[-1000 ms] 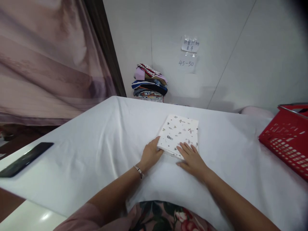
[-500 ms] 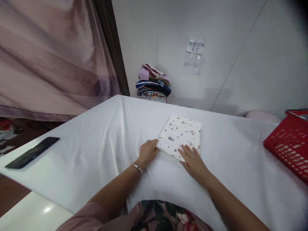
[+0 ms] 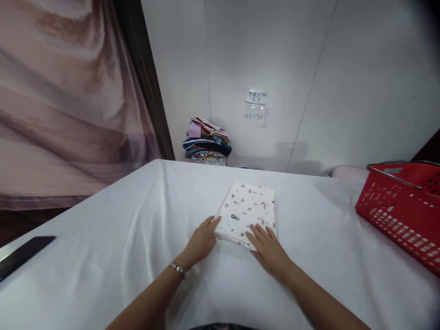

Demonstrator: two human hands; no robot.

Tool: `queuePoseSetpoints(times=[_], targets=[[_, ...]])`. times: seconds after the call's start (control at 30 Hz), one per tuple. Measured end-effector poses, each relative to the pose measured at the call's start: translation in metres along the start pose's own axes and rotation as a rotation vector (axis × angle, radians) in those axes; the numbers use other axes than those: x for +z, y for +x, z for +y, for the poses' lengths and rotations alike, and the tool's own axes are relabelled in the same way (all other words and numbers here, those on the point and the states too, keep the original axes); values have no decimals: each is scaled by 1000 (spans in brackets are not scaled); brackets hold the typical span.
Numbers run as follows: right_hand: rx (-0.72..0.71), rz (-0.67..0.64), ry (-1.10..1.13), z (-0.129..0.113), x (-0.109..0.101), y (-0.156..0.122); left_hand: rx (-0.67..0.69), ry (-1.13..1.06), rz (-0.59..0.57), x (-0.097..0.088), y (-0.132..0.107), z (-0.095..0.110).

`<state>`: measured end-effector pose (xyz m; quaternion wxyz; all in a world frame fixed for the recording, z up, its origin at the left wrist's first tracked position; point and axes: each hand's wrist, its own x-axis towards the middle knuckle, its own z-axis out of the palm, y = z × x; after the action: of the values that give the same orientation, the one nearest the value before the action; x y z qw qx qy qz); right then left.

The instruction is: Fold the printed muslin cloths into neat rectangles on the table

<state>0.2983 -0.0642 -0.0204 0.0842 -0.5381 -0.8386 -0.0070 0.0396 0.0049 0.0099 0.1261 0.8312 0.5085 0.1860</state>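
A folded white cloth (image 3: 245, 206) printed with small plants and figures lies flat, its layered near edge facing me. My left hand (image 3: 202, 239), with a bracelet on the wrist, is at the cloth's near left corner. Its fingers are stretched out and slightly apart beside the edge; the thumb side touches or nearly touches the corner. My right hand (image 3: 270, 250) rests palm down on the near right part of the cloth, fingers spread over the print.
The cloth lies on a table with a white cover (image 3: 309, 275). A red plastic basket (image 3: 395, 206) stands at the right. Behind the table is a stack of folded fabrics (image 3: 208, 144) by the wall. A black flat object (image 3: 25, 252) lies at the left edge.
My left hand has loosened from the cloth's corner, its fingers now straighter. The right hand stays flat on the cloth. The head view has tilted up and shifted right.
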Motion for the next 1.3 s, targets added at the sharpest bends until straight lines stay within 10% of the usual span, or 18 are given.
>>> queuePoseSetpoints(times=[0.17, 0.43, 0.63, 0.8, 1.0, 1.3], targets=[[-6, 20, 1, -2, 0, 1, 221, -96, 84, -17, 19, 28], [44, -144, 310, 5, -24, 1, 313, 243, -1, 36, 39, 19], [244, -120, 418, 26, -52, 65, 299, 250, 41, 40, 37, 19], [433, -96, 148, 65, -35, 132, 310, 247, 51, 40, 35, 18], [504, -133, 71, 104, -8, 141, 323, 226, 61, 40, 30, 16], [405, -89, 63, 84, -17, 162, 296, 249, 21, 39, 28, 21]])
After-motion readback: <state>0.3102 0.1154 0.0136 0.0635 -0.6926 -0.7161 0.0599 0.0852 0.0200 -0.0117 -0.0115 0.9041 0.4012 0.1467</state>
